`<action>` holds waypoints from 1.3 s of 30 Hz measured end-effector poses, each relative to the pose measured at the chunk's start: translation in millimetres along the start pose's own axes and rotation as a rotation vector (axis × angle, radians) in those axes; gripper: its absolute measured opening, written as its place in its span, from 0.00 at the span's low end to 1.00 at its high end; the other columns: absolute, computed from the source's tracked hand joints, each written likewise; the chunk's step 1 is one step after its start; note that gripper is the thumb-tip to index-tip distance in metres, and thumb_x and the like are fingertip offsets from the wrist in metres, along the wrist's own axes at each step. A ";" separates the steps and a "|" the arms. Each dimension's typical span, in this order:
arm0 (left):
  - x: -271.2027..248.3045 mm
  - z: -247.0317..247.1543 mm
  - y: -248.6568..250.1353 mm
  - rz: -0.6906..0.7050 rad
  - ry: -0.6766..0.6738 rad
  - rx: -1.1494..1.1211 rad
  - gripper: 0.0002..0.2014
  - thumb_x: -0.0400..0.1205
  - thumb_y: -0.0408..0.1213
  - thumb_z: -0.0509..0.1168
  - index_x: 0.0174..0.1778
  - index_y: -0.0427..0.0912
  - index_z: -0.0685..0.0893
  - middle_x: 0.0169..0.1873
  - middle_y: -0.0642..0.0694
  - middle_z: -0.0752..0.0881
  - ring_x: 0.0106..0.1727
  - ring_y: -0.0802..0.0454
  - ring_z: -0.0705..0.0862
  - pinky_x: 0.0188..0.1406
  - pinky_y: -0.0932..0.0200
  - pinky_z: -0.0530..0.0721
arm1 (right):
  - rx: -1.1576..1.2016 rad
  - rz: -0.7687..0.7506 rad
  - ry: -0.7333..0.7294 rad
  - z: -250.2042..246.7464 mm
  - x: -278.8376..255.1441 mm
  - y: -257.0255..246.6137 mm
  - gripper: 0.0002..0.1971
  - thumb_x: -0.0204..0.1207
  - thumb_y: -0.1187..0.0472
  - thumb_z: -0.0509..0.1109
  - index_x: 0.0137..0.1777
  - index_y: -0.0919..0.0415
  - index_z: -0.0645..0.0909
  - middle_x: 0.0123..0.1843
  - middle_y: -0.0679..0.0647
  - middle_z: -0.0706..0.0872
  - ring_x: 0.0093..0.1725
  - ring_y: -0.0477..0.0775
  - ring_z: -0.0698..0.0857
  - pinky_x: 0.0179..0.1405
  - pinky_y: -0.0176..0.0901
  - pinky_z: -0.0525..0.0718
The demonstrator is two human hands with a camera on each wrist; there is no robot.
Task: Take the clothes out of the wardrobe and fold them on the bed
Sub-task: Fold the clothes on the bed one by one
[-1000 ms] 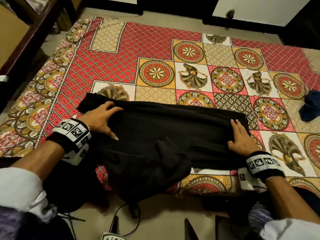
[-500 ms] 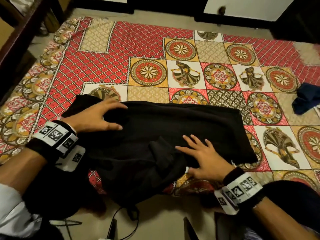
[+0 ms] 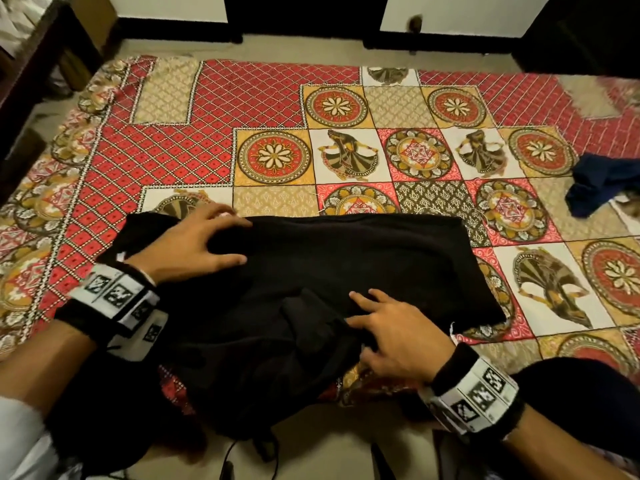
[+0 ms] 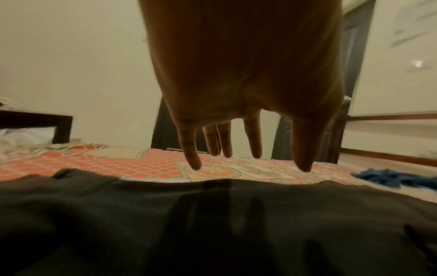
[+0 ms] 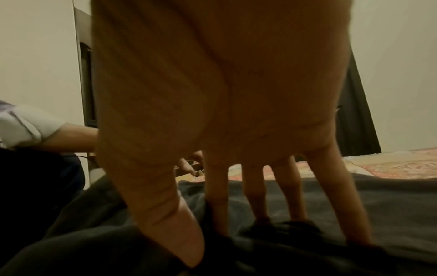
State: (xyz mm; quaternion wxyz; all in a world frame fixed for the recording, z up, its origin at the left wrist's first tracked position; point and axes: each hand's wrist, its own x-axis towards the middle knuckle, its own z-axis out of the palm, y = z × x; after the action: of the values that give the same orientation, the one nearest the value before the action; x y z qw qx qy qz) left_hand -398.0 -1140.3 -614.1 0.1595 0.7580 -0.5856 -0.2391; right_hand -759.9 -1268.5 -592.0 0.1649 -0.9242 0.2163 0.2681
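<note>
Head view: both hands (image 3: pixel 187 247) on black garment (image 3: pixel 346 271)

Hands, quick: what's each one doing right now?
Left hand: open, fingers spread over the black garment.
Right hand: open, straight fingers pressing the garment's bunched near part.

Garment (image 3: pixel 346 265) on bed's (image 3: pixel 242 98) near edge; another garment (image 3: pixel 602 181) far right.

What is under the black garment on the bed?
The patterned bedsheet shows all around the black garment; its near part overhangs the bed edge. Whatever else lies beneath is covered.
</note>
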 end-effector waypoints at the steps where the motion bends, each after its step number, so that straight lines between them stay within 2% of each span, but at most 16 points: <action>1: 6.4 6.5 8.0 0.041 0.009 0.057 0.39 0.73 0.74 0.67 0.81 0.67 0.70 0.82 0.52 0.65 0.82 0.52 0.64 0.82 0.46 0.67 | 0.007 0.011 0.005 0.7 -2.9 -4.1 0.35 0.78 0.47 0.68 0.86 0.38 0.67 0.93 0.50 0.52 0.91 0.62 0.52 0.83 0.64 0.70; 5: 24.4 37.8 0.7 -0.211 -0.291 0.223 0.48 0.69 0.84 0.54 0.85 0.75 0.49 0.90 0.51 0.45 0.90 0.46 0.47 0.86 0.32 0.54 | -0.010 0.030 -0.094 17.2 -14.6 -16.8 0.46 0.75 0.46 0.71 0.91 0.41 0.52 0.94 0.51 0.42 0.92 0.64 0.43 0.83 0.70 0.67; 8: 28.4 38.8 -8.6 -0.320 -0.293 0.197 0.43 0.73 0.80 0.57 0.84 0.77 0.51 0.90 0.52 0.46 0.90 0.44 0.51 0.85 0.33 0.60 | 0.085 0.021 -0.114 14.4 -20.4 -12.7 0.43 0.73 0.47 0.72 0.88 0.39 0.60 0.93 0.48 0.52 0.92 0.60 0.50 0.81 0.66 0.71; 11: 31.7 36.3 1.8 -0.345 -0.223 0.276 0.40 0.78 0.72 0.63 0.86 0.70 0.56 0.89 0.47 0.51 0.89 0.43 0.54 0.83 0.33 0.65 | 0.243 0.114 0.232 -7.9 -21.4 6.7 0.30 0.74 0.42 0.67 0.79 0.36 0.77 0.77 0.43 0.82 0.77 0.54 0.80 0.72 0.54 0.83; 13: 31.7 35.6 14.6 -0.221 -0.160 0.370 0.43 0.78 0.67 0.67 0.87 0.66 0.55 0.89 0.43 0.49 0.89 0.41 0.54 0.83 0.31 0.63 | 0.209 0.231 0.333 -16.7 -19.0 31.4 0.33 0.77 0.41 0.65 0.84 0.38 0.69 0.83 0.48 0.77 0.78 0.56 0.79 0.70 0.57 0.83; 15: 38.3 39.4 30.8 0.002 -0.164 0.415 0.47 0.78 0.65 0.69 0.89 0.65 0.51 0.90 0.45 0.46 0.89 0.42 0.51 0.85 0.33 0.58 | 0.112 0.340 0.123 -9.9 -15.7 53.4 0.42 0.81 0.44 0.66 0.92 0.45 0.51 0.92 0.56 0.55 0.87 0.64 0.64 0.76 0.62 0.78; 17: 52.1 44.8 46.4 0.089 -0.267 0.429 0.48 0.78 0.67 0.68 0.89 0.66 0.47 0.90 0.48 0.45 0.89 0.44 0.51 0.86 0.37 0.60 | 0.007 0.393 -0.092 5.0 -14.3 55.5 0.48 0.83 0.46 0.68 0.92 0.51 0.38 0.92 0.66 0.43 0.89 0.72 0.55 0.79 0.66 0.74; 19: 66.5 47.4 54.1 -0.022 -0.416 0.448 0.51 0.76 0.73 0.66 0.88 0.67 0.43 0.90 0.51 0.43 0.90 0.46 0.50 0.84 0.39 0.65 | -0.044 0.388 -0.178 16.8 -16.5 47.1 0.51 0.82 0.46 0.68 0.92 0.54 0.34 0.89 0.78 0.46 0.88 0.78 0.55 0.79 0.65 0.73; 21: 76.5 44.2 53.0 -0.153 -0.478 0.404 0.56 0.71 0.74 0.69 0.88 0.66 0.43 0.90 0.52 0.43 0.90 0.46 0.50 0.83 0.40 0.64 | -0.003 0.375 -0.153 12.3 -22.1 45.7 0.48 0.80 0.44 0.68 0.93 0.55 0.43 0.83 0.77 0.65 0.82 0.75 0.68 0.75 0.60 0.76; 23: 81.0 38.1 50.0 -0.205 -0.460 0.339 0.59 0.69 0.72 0.73 0.89 0.61 0.46 0.90 0.50 0.45 0.90 0.44 0.51 0.85 0.41 0.61 | 0.111 0.427 0.060 -5.3 -27.0 63.0 0.39 0.77 0.42 0.68 0.88 0.50 0.64 0.73 0.65 0.83 0.72 0.68 0.81 0.68 0.56 0.82; 25: 75.1 29.5 46.5 -0.214 -0.429 0.296 0.57 0.70 0.70 0.74 0.90 0.56 0.50 0.90 0.48 0.49 0.89 0.44 0.55 0.86 0.44 0.60 | 0.163 0.481 0.288 -19.7 -31.4 79.6 0.32 0.78 0.41 0.67 0.82 0.47 0.74 0.63 0.62 0.90 0.64 0.68 0.86 0.62 0.57 0.85; 29: 23.8 0.0 32.3 -0.217 -0.291 0.136 0.42 0.76 0.64 0.74 0.84 0.54 0.70 0.86 0.47 0.64 0.84 0.45 0.66 0.82 0.48 0.65 | 0.085 0.461 0.105 -21.1 -29.5 77.9 0.30 0.81 0.45 0.68 0.83 0.49 0.73 0.66 0.62 0.88 0.66 0.69 0.85 0.63 0.57 0.83; 32: -27.0 -19.5 15.5 -0.244 -0.172 -0.088 0.20 0.78 0.51 0.77 0.65 0.57 0.86 0.64 0.53 0.88 0.62 0.60 0.85 0.67 0.55 0.80 | 0.140 0.383 0.283 -16.0 -28.3 56.4 0.23 0.78 0.42 0.69 0.72 0.44 0.82 0.59 0.53 0.92 0.61 0.63 0.88 0.57 0.55 0.87; 35: -62.4 -23.3 -3.6 -0.318 -0.303 -0.204 0.03 0.81 0.40 0.75 0.49 0.53 0.92 0.43 0.55 0.93 0.45 0.62 0.89 0.48 0.66 0.83 | 0.378 0.220 0.488 -10.0 -18.6 17.3 0.27 0.70 0.32 0.65 0.67 0.39 0.83 0.47 0.37 0.91 0.51 0.45 0.91 0.53 0.52 0.90; 37: -66.3 -17.3 -15.7 -0.312 -0.443 -0.187 0.06 0.83 0.35 0.73 0.47 0.51 0.93 0.42 0.58 0.93 0.48 0.65 0.89 0.47 0.74 0.79 | 0.478 0.187 0.435 -2.6 -11.6 -6.3 0.33 0.67 0.24 0.66 0.69 0.38 0.81 0.45 0.33 0.90 0.49 0.39 0.90 0.54 0.50 0.90; 39: -62.8 -11.5 -25.1 -0.293 -0.486 -0.178 0.09 0.83 0.32 0.71 0.48 0.50 0.93 0.44 0.59 0.93 0.50 0.67 0.88 0.52 0.74 0.79 | 0.484 0.240 0.318 6.6 -5.0 -22.7 0.39 0.64 0.20 0.69 0.73 0.40 0.79 0.45 0.34 0.89 0.54 0.43 0.89 0.57 0.52 0.88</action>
State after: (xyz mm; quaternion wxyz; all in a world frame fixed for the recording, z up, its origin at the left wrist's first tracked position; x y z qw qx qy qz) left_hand -383.9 -1073.6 -606.5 0.0443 0.7379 -0.4676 -0.4845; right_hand -755.5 -1244.8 -590.2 0.3114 -0.8563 0.4045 0.0784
